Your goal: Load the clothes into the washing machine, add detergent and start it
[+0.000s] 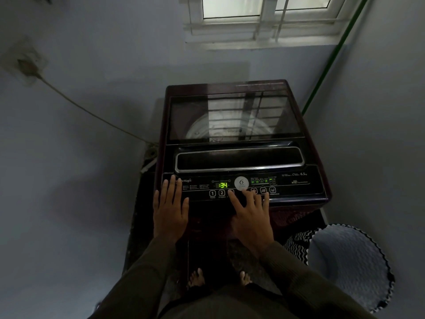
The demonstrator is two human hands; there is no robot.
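A dark maroon top-loading washing machine (308, 162) stands in the room's corner with its glass lid (234, 116) down; the drum shows dimly through it. The control panel (296, 183) at the front is lit, and its green display (222, 185) reads 34. My left hand (169, 210) lies flat, fingers apart, on the panel's left end. My right hand (250, 215) rests fingers spread on the panel, its index fingertip on the third button beside buttons 1 and 2. No clothes or detergent are in view.
An empty pale laundry basket (349, 265) with a black zigzag rim stands on the floor at the right. A green hose (331, 61) runs up the right wall to the window. A cable (87, 109) runs from a wall socket at the left. My bare feet show below.
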